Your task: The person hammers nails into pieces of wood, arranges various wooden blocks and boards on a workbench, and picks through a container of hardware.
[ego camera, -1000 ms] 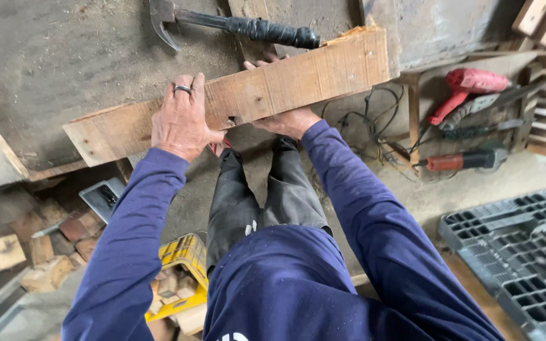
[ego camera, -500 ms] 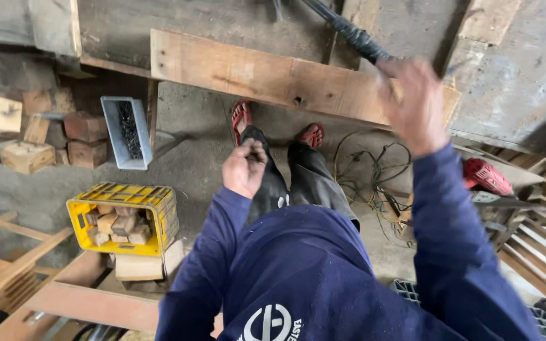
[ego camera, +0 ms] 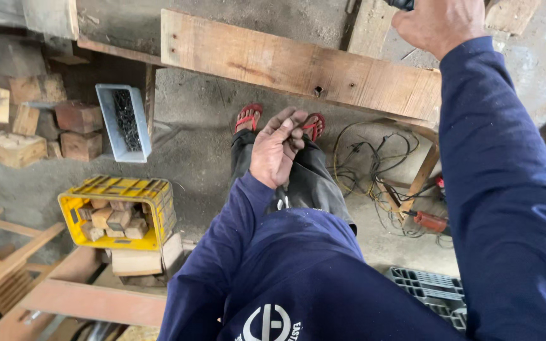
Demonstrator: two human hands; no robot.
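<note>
At far left, wood blocks (ego camera: 14, 123) sit stacked on the concrete floor (ego camera: 197, 158). Right of them lies a pale tray (ego camera: 123, 123) of dark nails, and nearer, a yellow crate (ego camera: 119, 212) of wood offcuts rests on a timber frame (ego camera: 90, 302). A long plank (ego camera: 298, 68) crosses the far middle. Below it, the left hand (ego camera: 277, 153) hangs over the legs, fingertips pinched together; what they pinch cannot be told. At upper right, the right hand (ego camera: 440, 24) is closed around a dark handle (ego camera: 401, 4). Tangled cables (ego camera: 374, 167) lie right of the feet.
</note>
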